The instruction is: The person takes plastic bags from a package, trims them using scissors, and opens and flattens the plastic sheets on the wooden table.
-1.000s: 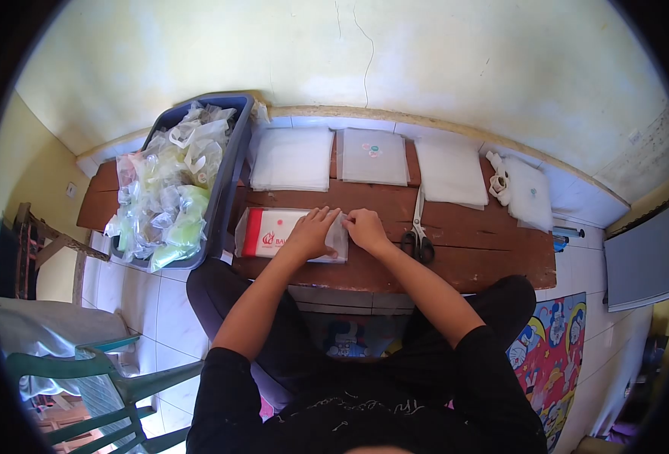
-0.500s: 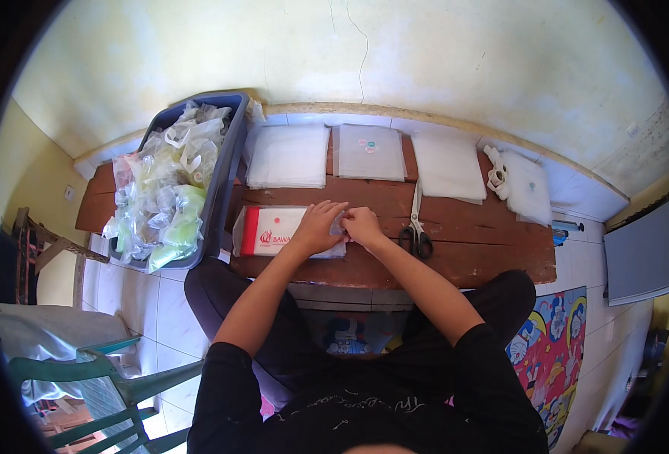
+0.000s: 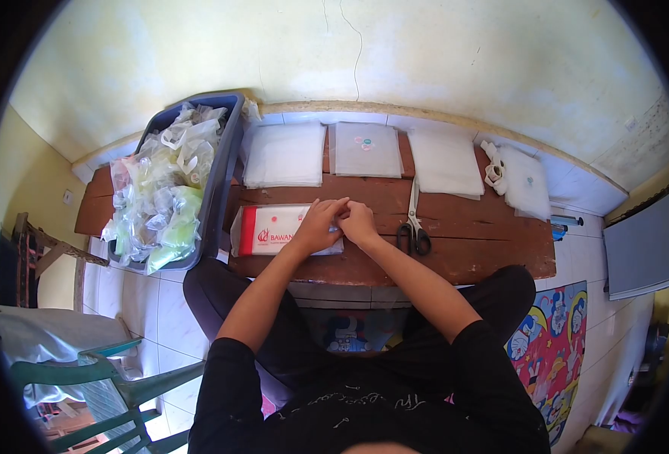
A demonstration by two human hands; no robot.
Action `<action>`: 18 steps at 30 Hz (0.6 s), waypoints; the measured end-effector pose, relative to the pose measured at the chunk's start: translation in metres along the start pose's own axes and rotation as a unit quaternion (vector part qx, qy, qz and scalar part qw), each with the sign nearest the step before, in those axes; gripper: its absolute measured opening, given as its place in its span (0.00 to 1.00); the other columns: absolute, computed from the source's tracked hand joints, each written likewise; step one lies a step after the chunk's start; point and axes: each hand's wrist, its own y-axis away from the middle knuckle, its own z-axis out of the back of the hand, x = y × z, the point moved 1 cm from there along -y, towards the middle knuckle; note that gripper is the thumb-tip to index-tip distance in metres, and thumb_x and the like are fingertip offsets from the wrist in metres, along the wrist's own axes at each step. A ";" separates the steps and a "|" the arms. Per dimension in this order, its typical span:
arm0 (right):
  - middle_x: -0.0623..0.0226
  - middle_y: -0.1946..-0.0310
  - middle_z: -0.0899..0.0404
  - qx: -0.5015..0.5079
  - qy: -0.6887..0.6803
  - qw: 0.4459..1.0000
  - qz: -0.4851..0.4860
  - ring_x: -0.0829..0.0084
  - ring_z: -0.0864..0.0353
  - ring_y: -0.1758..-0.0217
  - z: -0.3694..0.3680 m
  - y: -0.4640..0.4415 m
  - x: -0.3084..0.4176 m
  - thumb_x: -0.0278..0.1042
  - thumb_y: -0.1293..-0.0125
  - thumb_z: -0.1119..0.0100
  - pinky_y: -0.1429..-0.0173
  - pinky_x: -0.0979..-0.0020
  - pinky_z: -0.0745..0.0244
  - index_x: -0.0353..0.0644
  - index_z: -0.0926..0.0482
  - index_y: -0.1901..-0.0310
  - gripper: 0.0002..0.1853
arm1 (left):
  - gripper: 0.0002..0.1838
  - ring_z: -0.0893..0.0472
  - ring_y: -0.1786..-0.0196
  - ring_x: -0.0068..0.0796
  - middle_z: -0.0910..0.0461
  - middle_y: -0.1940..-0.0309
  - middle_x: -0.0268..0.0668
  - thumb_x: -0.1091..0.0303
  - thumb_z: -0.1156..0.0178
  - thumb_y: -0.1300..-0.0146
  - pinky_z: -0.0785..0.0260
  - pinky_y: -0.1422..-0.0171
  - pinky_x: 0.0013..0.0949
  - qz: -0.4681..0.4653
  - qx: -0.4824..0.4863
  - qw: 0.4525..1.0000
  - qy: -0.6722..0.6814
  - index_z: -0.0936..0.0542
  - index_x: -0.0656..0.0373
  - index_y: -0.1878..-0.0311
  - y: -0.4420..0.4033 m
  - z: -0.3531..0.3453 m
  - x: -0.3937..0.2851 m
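On the wooden bench lies a flat clear plastic bag (image 3: 235, 234) with a red and white printed packet (image 3: 268, 236) in it, part of the lettering showing. My left hand (image 3: 321, 228) rests over the right part of the packet, its fingers closed at the bag's right end. Close against it, my right hand (image 3: 358, 225) is curled with the fingertips pinched at the same end. The fingers hide most of what they grip. To the right of my hands lie scissors (image 3: 414, 225) with black handles, blades pointing at the wall.
Stacks of clear plastic bags (image 3: 284, 155) line the back of the brown bench (image 3: 471, 242). A white roll (image 3: 494, 175) lies among them at the right. At the left stands a dark blue tub (image 3: 232, 144) heaped with plastic bags. A green chair (image 3: 115, 378) is at lower left.
My right hand has shifted slightly and curled closer against my left hand at the bag's end. The whole view has moved a little; the other things stay put.
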 end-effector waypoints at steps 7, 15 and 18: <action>0.49 0.66 0.16 0.022 0.001 1.000 -0.014 0.52 0.15 0.59 0.002 -0.002 -0.005 0.29 0.45 0.40 0.52 0.58 0.22 0.35 0.17 0.67 0.07 | 0.35 0.28 0.36 0.43 0.25 0.43 0.41 0.72 0.34 0.48 0.49 0.25 0.58 -0.002 0.002 1.000 -0.011 0.31 0.52 0.33 0.000 -0.003 0.001; 0.49 0.70 0.16 -0.036 0.049 0.998 0.004 0.52 0.15 0.62 -0.001 0.001 -0.006 0.36 0.37 0.43 0.56 0.57 0.23 0.34 0.18 0.64 0.13 | 0.31 0.27 0.38 0.43 0.23 0.45 0.40 0.74 0.36 0.46 0.47 0.26 0.55 -0.010 -0.029 1.000 -0.004 0.28 0.53 0.36 0.000 -0.009 0.012; 0.49 0.70 0.17 -0.049 0.042 0.998 -0.025 0.53 0.15 0.62 -0.002 0.000 -0.007 0.37 0.35 0.44 0.56 0.58 0.24 0.33 0.19 0.63 0.13 | 0.29 0.27 0.39 0.43 0.23 0.46 0.41 0.74 0.36 0.46 0.47 0.26 0.55 -0.010 -0.031 0.999 -0.003 0.27 0.53 0.37 0.000 -0.010 0.012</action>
